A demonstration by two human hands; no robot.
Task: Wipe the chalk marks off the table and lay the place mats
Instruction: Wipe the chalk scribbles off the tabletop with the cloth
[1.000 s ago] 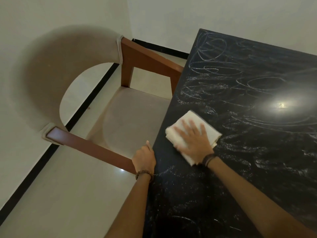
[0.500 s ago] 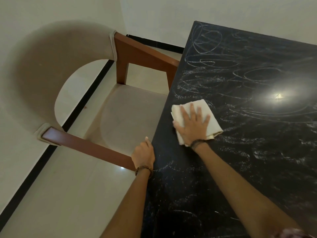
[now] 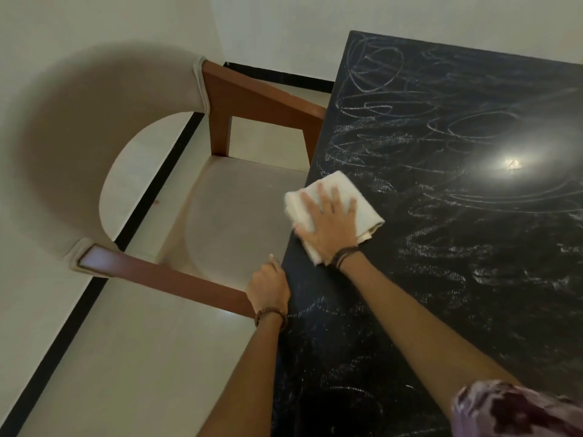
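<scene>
Since half a second ago, the right hand (image 3: 328, 223) has slid the white cloth (image 3: 334, 212) leftward, so one corner now overhangs the left edge of the black table (image 3: 441, 247). Its fingers lie spread, pressing flat on the folded cloth. White chalk marks (image 3: 394, 99) cover the far tabletop, smeared nearer. Gripping the table's left edge, the left hand (image 3: 268, 288) hides its own fingertips. Beside it stands a chair (image 3: 227, 212), partly cut off.
</scene>
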